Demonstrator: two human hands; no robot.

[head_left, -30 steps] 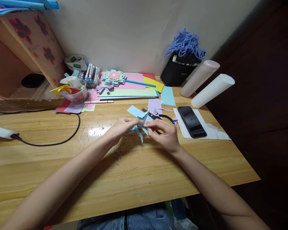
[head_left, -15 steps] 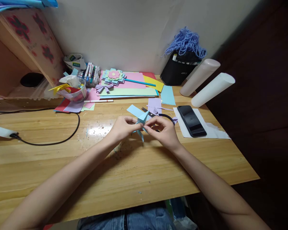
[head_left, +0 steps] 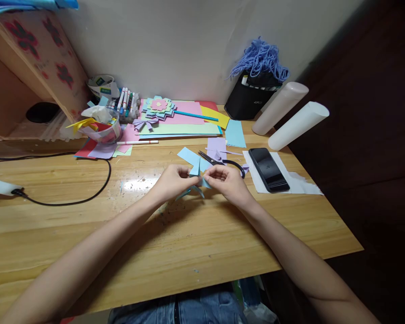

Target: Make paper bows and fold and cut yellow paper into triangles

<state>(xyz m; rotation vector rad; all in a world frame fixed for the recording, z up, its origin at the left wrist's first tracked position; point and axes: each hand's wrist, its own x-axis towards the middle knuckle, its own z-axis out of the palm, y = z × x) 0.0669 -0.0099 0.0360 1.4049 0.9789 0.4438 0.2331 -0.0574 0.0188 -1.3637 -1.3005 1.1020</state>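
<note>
Both hands meet over the middle of the wooden table [head_left: 189, 243]. My left hand [head_left: 174, 181] and my right hand [head_left: 228, 181] each pinch a folded light-blue paper piece [head_left: 196, 170] held between them, its points sticking up and down past the fingers. Just behind the hands lie black-handled scissors [head_left: 219, 160] and a loose light-blue paper scrap [head_left: 187, 155]. Purple paper scraps [head_left: 217, 146] lie beside the scissors.
A black phone [head_left: 268, 169] rests on white paper at right. Coloured paper sheets [head_left: 185, 121] with a layered paper flower [head_left: 158, 106], markers [head_left: 125, 102], a scrap-filled bowl [head_left: 103, 128], a black pouch with blue yarn [head_left: 253, 94], two white cylinders [head_left: 297, 126] and a black cable [head_left: 70, 198] surround the work area.
The hands have drawn closer together around the blue paper, and the piece has been turned and folded tighter, so less of it shows below the fingers.
</note>
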